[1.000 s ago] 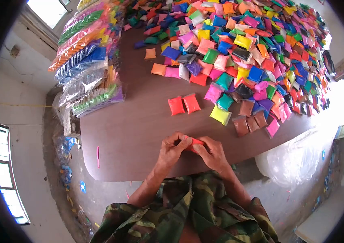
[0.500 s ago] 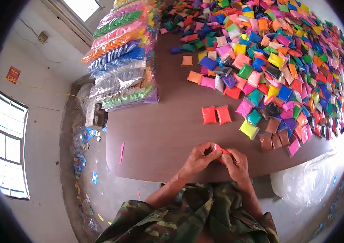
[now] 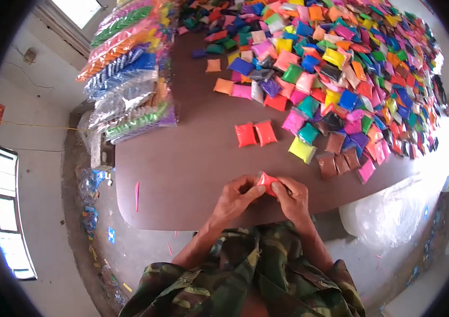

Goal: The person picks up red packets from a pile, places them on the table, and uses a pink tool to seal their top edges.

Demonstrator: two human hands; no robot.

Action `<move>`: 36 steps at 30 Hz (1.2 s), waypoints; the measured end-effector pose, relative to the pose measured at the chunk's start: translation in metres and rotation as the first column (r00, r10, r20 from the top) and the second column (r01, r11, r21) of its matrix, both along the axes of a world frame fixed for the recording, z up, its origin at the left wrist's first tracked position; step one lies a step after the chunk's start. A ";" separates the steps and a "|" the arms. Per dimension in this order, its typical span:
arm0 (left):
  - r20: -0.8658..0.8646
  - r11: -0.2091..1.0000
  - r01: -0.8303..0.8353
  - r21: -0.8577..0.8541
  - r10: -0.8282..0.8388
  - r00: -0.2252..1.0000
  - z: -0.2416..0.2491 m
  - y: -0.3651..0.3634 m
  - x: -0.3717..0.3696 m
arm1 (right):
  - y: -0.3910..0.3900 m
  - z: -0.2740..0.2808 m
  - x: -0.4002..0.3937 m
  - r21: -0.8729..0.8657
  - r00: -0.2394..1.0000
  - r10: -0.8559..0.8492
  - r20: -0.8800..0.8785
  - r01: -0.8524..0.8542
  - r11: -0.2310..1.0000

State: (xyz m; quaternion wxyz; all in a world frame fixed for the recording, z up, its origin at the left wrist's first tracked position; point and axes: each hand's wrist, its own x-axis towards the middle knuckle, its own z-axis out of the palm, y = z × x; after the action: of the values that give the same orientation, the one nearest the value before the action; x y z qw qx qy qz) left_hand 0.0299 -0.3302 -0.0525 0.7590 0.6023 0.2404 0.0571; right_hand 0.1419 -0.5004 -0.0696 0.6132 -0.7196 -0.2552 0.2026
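A small red packet [image 3: 267, 183] is pinched between my two hands above the near part of the brown table [image 3: 182, 179]. My left hand [image 3: 236, 197] grips its left side with thumb and fingers. On its right side, my right hand [image 3: 291, 197] is closed the same way. Beyond my hands, a pair of red packets [image 3: 255, 134] lies side by side on the tabletop. A yellow packet [image 3: 302, 150] and several brown packets [image 3: 339, 162] lie to the right of that pair.
A large heap of coloured packets [image 3: 309, 68] covers the table's far and right parts. Clear bags of sorted packets [image 3: 129, 79] are stacked at the left. A thin pink strip [image 3: 137, 197] lies near the left edge. A clear plastic bag [image 3: 388, 214] stands off the right edge.
My hands keep hold of the red packet, which now shows more of its face between my fingers. The whole view has shifted, so the table's contents appear further left.
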 end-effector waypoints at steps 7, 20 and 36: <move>0.011 0.977 0.036 0.211 -0.040 0.999 -0.007 0.010 0.002 | 0.001 -0.003 0.002 0.069 0.990 0.049 -0.132 -0.040 0.997; 0.071 0.992 0.077 0.104 -0.085 0.994 -0.014 0.013 0.008 | 0.004 -0.002 0.002 0.015 0.992 0.082 0.100 -0.084 0.996; 0.025 0.890 -0.153 0.429 0.158 0.987 -0.003 0.035 -0.004 | 0.017 -0.010 -0.003 0.053 0.702 -0.204 0.683 0.230 0.972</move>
State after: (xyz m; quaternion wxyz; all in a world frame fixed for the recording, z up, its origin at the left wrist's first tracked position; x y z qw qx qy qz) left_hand 0.0257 -0.2951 -0.0559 0.5996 0.7337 0.2733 0.1659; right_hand 0.1388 -0.4838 -0.0792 0.4825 -0.7793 -0.3725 -0.1453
